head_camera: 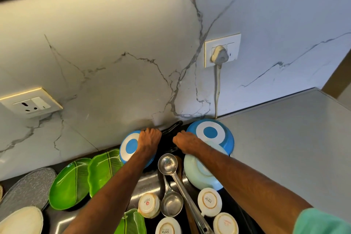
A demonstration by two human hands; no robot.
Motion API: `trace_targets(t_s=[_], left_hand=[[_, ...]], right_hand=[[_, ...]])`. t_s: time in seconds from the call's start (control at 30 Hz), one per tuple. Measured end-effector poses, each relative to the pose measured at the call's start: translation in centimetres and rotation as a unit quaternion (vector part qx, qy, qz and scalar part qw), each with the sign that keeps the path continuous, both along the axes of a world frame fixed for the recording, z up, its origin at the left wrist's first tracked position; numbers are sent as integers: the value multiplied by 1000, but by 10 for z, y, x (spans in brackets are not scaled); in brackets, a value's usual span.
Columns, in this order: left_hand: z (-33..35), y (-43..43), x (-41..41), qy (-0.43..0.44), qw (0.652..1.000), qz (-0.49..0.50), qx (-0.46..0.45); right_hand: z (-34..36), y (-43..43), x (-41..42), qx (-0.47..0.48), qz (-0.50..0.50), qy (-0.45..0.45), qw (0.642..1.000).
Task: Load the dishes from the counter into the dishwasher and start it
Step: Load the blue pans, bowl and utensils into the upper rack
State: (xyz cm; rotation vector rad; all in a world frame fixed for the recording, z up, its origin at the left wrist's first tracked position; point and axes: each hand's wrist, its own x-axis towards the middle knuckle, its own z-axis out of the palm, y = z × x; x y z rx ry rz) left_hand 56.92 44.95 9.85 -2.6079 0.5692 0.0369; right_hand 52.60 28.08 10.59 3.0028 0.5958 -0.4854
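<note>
Nearest, white ceramic cups (209, 201) stood upside down on the grey table (284, 148), probably to drain, beside two steel ladles (167, 163). Farther, between two overturned blue-and-white bowls (210, 132), the left hand (150, 138) and right hand (185, 141) had fingers curled on a black pan (169, 133) against the wall, seemingly to lift it.

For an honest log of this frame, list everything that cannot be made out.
Left hand and right hand, head view: fingers point away from the camera, so any grip is hidden.
Black object under them: mostly covered; its kind is unclear.
Bottom-centre cup: cut off by the bottom edge.
Dishwasher: outside the frame.
</note>
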Motion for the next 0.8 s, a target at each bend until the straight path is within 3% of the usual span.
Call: trace_targets(t_s=[0.43, 0.8], left_hand=[[34, 20, -33, -59, 992, 34, -107], [47, 36, -40, -82, 987, 42, -133]], right_hand=[[22, 5, 2, -23, -65, -78, 995], [54, -2, 16, -20, -126, -126, 984]])
